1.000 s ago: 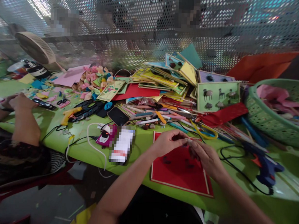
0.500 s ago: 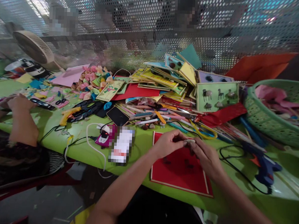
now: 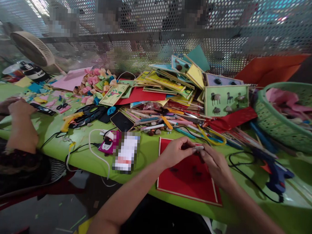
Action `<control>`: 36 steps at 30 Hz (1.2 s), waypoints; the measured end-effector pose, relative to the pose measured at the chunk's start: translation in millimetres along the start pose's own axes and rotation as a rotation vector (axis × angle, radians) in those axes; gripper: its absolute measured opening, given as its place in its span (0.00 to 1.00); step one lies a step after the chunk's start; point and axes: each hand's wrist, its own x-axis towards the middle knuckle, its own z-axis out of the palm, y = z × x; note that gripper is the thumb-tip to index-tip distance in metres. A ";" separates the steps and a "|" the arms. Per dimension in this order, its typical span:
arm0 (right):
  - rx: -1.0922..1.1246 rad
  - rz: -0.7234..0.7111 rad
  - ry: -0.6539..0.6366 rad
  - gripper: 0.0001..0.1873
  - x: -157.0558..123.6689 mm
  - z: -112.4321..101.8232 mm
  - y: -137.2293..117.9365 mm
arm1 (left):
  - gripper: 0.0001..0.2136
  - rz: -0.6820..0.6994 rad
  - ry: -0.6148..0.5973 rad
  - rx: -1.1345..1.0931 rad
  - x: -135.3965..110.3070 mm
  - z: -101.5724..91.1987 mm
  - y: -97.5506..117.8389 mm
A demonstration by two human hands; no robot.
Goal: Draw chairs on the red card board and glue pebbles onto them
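Observation:
Above a red card (image 3: 176,181) framed with thin pale sticks, both my hands meet at the fingertips. My left hand (image 3: 177,151) is closed, its thumb and fingers pinching a small pale stone (image 3: 199,147). From the other side, my right hand (image 3: 215,162) closes on the same stone with bent fingers. Dark marks, partly in shadow, show on the card beneath my hands; I cannot make out what they are. To the right of the card lies a blue glue gun (image 3: 280,177) with a black cord.
A green basket (image 3: 287,126) stands at the right. Sticks and pens (image 3: 156,120) are heaped behind the card, with stacked framed pictures (image 3: 170,81) beyond. A phone (image 3: 127,153) and a purple power strip (image 3: 110,142) lie left. Another person's hands (image 3: 19,107) are at far left.
Both hands stay over the red card with the stone between them; the fingers have shifted only slightly. The other person's arms have moved a little left.

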 end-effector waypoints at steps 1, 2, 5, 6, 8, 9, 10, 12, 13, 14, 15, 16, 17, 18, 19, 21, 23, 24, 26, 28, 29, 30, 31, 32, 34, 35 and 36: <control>0.013 -0.002 -0.001 0.18 -0.3 0.2 0.2 | 0.16 0.004 0.006 -0.003 0.2 0.5 -0.4; 0.023 -0.001 -0.003 0.18 -0.5 0.3 0.2 | 0.16 0.009 0.011 -0.006 0.2 1.0 -0.6; 0.028 0.010 -0.007 0.18 -0.7 0.3 -0.7 | 0.15 0.017 0.018 -0.003 -0.7 2.5 0.2; 0.020 0.013 -0.005 0.17 -0.5 0.1 -1.2 | 0.14 0.017 0.019 0.003 -1.1 3.0 0.8; -0.003 0.011 0.002 0.17 -0.1 -0.2 -1.7 | 0.13 0.015 0.021 0.014 -1.7 3.7 1.7; -0.015 0.007 0.003 0.16 0.1 -0.3 -1.6 | 0.13 0.012 0.021 0.017 -1.9 3.9 2.0; -0.026 0.004 0.005 0.16 0.4 -0.5 -1.3 | 0.13 0.009 0.022 0.017 -1.9 4.1 2.0; -0.040 -0.003 0.009 0.15 0.7 -0.7 0.0 | 0.14 0.003 0.024 0.008 -1.5 4.3 1.4; -0.042 -0.006 0.011 0.14 0.7 -0.8 0.8 | 0.15 0.000 0.026 -0.001 -1.1 4.3 0.9; -0.039 -0.011 0.013 0.13 0.6 -1.0 1.5 | 0.17 -0.002 0.026 -0.012 -0.7 4.3 0.4; -0.034 -0.015 0.015 0.12 0.4 -1.1 2.0 | 0.18 -0.004 0.024 -0.025 -0.2 4.3 -0.2; -0.030 -0.019 0.017 0.12 0.0 -1.2 2.2 | 0.19 -0.006 0.020 -0.039 0.3 4.3 -0.7; -0.025 -0.020 0.018 0.12 -0.5 -1.4 2.1 | 0.20 -0.008 0.017 -0.053 0.8 4.3 -1.1; -0.022 -0.017 0.019 0.13 -1.0 -1.6 1.8 | 0.21 -0.008 0.015 -0.065 1.2 4.4 -1.4; -0.019 -0.012 0.020 0.13 -1.5 -1.7 1.4 | 0.22 -0.007 0.015 -0.075 1.6 4.6 -1.5; -0.016 0.005 0.027 0.13 -2.1 -1.7 0.7 | 0.23 -0.004 0.021 -0.084 2.0 5.0 -1.3; -0.008 0.022 0.034 0.14 -1.7 -1.3 0.8 | 0.22 0.003 0.028 -0.073 1.4 5.3 -0.3; -0.003 0.027 0.036 0.15 -1.3 -1.1 1.1 | 0.22 0.007 0.033 -0.060 0.7 5.2 0.6; 0.007 0.036 0.037 0.18 -0.1 -0.7 2.0 | 0.19 0.017 0.047 -0.024 -1.1 4.7 3.1; 0.019 0.038 0.037 0.20 0.9 -0.7 2.3 | 0.17 0.026 0.063 0.008 -2.9 4.1 6.0; 0.027 0.039 0.039 0.21 1.2 -0.8 2.1 | 0.17 0.029 0.068 0.018 -3.5 3.9 7.4; 0.038 0.040 0.037 0.22 1.3 -0.9 1.7 | 0.17 0.030 0.072 0.024 -3.9 3.9 8.7; 0.052 0.041 0.030 0.22 1.3 -1.0 1.4 | 0.17 0.029 0.074 0.029 -4.0 4.0 9.9; 0.066 0.044 0.022 0.22 1.2 -1.1 1.1 | 0.18 0.027 0.074 0.031 -3.8 4.1 10.8; 0.091 0.056 0.026 0.23 0.7 -1.1 1.3 | 0.20 0.018 0.074 0.024 -3.0 3.9 12.3; 0.104 0.061 0.041 0.23 0.4 -1.2 1.9 | 0.21 0.013 0.079 0.016 -2.4 3.1 13.0; 0.120 0.066 0.062 0.24 0.1 -1.3 2.7 | 0.21 0.011 0.092 0.006 -1.8 1.8 13.8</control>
